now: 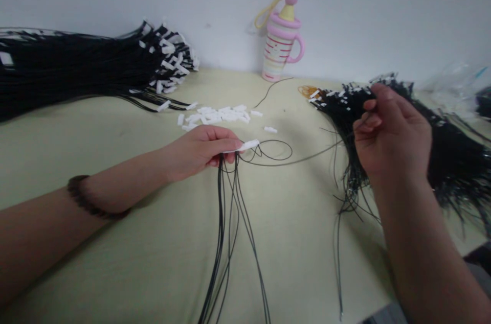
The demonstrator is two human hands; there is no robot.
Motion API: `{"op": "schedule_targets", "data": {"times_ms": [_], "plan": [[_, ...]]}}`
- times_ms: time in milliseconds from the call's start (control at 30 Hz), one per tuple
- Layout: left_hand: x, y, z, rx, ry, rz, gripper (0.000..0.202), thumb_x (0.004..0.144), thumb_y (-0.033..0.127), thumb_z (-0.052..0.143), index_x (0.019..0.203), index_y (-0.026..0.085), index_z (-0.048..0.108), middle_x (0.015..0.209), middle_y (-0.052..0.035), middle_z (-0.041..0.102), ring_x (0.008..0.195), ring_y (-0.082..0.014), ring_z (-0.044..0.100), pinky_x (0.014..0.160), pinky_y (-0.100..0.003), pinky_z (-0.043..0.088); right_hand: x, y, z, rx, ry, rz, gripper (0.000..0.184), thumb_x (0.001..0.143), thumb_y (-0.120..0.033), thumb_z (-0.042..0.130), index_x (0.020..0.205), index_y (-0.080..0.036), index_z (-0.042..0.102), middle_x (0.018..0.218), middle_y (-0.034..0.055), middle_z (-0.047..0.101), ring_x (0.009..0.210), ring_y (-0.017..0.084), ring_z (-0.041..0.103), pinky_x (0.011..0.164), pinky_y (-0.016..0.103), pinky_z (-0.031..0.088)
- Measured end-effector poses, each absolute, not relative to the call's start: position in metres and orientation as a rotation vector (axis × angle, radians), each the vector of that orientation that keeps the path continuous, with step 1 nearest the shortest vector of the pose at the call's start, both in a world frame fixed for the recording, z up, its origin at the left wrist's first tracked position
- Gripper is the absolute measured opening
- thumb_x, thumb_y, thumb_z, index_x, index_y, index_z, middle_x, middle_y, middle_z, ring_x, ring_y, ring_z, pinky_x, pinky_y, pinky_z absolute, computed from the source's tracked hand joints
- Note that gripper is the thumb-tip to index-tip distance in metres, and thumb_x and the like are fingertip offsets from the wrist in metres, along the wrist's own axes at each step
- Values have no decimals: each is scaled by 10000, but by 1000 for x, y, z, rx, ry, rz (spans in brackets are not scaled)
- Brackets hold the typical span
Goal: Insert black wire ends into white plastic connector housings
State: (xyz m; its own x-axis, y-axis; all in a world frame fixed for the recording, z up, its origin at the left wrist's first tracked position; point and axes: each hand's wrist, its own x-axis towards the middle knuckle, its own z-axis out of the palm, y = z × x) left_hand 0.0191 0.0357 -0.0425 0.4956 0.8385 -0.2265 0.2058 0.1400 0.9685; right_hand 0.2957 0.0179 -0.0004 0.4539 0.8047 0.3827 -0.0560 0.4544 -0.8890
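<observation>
My left hand (215, 146) is closed around small white connectors (250, 144) at the middle of the view. Several thin black wires (221, 201) hang down from them over the table. One wire makes a loop (278, 150) just right of these connectors and runs on toward the right side. My right hand (393, 132) is raised at the right, its fingers curled in a pinch. A thin dark wire passes at its fingers, partly hidden and blurred. Behind the left hand lies a pile of loose white connectors (215, 115), with a single connector (270, 130) apart from it.
A large bundle of black wires with white ends (84, 66) lies at the back left. Another black wire bundle (445, 145) spreads behind my right hand, near orange rubber bands (308, 91). A pink striped cup (282, 40) stands against the wall. A clear plastic bag (456, 84) sits far right.
</observation>
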Motion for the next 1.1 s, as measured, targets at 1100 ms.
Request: {"op": "schedule_targets", "data": {"times_ms": [1100], "plan": [[28, 34, -49, 1253, 1075, 848, 186, 703, 273, 602, 575, 138, 604, 520, 23, 527, 474, -69, 415, 439, -216, 256, 222, -34, -34, -1171, -1998, 407, 219, 752, -106, 521, 538, -127, 476, 489, -55, 412, 461, 21, 367, 458, 147, 294]]}}
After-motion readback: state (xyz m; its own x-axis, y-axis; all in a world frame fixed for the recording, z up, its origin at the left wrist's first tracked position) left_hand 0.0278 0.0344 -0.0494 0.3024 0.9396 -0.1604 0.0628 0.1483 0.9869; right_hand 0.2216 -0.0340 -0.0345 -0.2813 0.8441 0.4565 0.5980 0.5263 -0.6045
